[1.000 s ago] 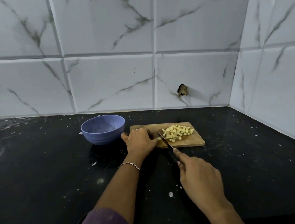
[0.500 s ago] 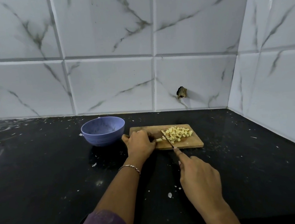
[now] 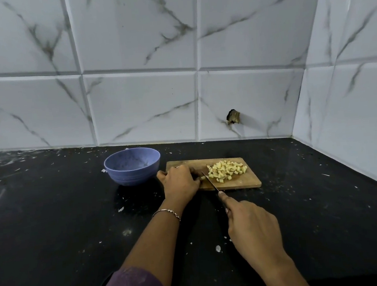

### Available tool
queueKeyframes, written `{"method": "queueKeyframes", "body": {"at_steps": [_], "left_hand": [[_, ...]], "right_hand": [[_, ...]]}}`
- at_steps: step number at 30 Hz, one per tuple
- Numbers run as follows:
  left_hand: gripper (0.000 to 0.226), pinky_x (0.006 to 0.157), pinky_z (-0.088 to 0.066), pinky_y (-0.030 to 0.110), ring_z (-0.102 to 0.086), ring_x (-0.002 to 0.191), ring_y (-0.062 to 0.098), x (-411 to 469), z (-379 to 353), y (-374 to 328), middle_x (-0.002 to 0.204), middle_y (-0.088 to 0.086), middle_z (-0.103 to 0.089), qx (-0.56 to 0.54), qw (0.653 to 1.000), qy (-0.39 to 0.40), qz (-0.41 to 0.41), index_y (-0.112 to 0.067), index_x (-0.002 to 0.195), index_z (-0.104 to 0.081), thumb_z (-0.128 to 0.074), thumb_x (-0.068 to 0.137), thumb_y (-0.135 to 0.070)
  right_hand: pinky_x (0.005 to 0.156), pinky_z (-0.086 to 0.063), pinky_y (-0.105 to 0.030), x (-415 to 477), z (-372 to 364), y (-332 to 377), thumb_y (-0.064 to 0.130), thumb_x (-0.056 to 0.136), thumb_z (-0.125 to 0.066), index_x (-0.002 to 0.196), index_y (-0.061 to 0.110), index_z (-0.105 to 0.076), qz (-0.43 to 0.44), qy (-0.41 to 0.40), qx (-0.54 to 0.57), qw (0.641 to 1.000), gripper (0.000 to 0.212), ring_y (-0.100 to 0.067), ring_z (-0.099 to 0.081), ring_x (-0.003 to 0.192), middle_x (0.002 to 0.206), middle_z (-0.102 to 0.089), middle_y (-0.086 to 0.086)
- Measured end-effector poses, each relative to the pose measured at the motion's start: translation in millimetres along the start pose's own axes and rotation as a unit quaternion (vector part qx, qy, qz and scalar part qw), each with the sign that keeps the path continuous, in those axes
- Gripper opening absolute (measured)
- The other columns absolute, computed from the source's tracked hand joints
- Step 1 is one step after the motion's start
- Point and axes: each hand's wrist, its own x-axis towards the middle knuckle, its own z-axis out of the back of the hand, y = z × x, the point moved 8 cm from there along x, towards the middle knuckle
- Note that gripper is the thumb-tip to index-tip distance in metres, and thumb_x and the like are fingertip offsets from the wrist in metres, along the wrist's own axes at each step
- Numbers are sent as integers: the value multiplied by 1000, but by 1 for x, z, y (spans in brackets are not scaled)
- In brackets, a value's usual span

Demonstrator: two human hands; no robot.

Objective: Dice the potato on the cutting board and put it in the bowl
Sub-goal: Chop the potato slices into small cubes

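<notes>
Knife (image 3: pixel 209 182) now closer to left hand (image 3: pixel 180 183) than a second ago, fingers (image 3: pixel 186 169) curled on last potato stub (image 3: pixel 202 177), right hand (image 3: pixel 252 230) gripping handle. Dice (image 3: pixel 226 170) piled on cutting board (image 3: pixel 243 182), bowl (image 3: pixel 132 168) empty; scooping soon, probably.

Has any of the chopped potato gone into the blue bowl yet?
No, the bowl holds no potato; the dice lie piled on the board.
</notes>
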Motion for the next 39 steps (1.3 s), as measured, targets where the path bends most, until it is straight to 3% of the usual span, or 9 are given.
{"method": "queueKeyframes", "body": {"at_steps": [9, 20, 28, 33, 39], "left_hand": [[21, 98, -25, 43, -57, 110, 17, 1, -2, -4, 98, -9, -70, -7, 1000, -3, -12, -31, 104, -72, -63, 88, -42], [20, 99, -25, 44, -58, 108, 15, 0, -3, -4, 98, -10, -70, -8, 1000, -6, -7, -31, 104, -72, -63, 90, -41], [19, 99, -22, 45, -58, 110, 15, 1, -2, 2, 100, -11, -71, -34, 999, 9, 9, -33, 102, -73, -66, 87, -43], [15, 104, -22, 46, -55, 115, 16, 1, 3, 8, 107, -10, -70, -32, 999, 34, 25, -35, 103, -71, -65, 89, -36], [19, 100, -24, 46, -55, 112, 19, 0, 2, 6, 102, -6, -69, 7, 999, 27, 27, -29, 99, -74, -62, 86, -38]], "right_hand": [[60, -37, -18, -2, 1, -5, 32, 107, -37, 155, 43, -11, -20, -30, 15, 999, 56, -4, -46, 73, 93, -48, 11], [57, -34, -20, -1, 0, 0, 29, 106, -39, 155, 42, -12, 7, -11, 2, 1000, 58, -5, -50, 77, 96, -51, 9], [53, -29, -20, -3, 2, -3, 28, 106, -41, 156, 40, -13, -22, -22, -11, 999, 59, -5, -47, 74, 97, -49, 9], [56, -33, -19, -5, 3, -1, 34, 107, -35, 155, 43, -12, -10, -37, 15, 999, 54, -4, -46, 71, 90, -48, 11], [63, -37, -20, -6, 3, 1, 35, 107, -32, 155, 43, -14, 13, -30, 31, 999, 52, -4, -49, 80, 97, -51, 10]]}}
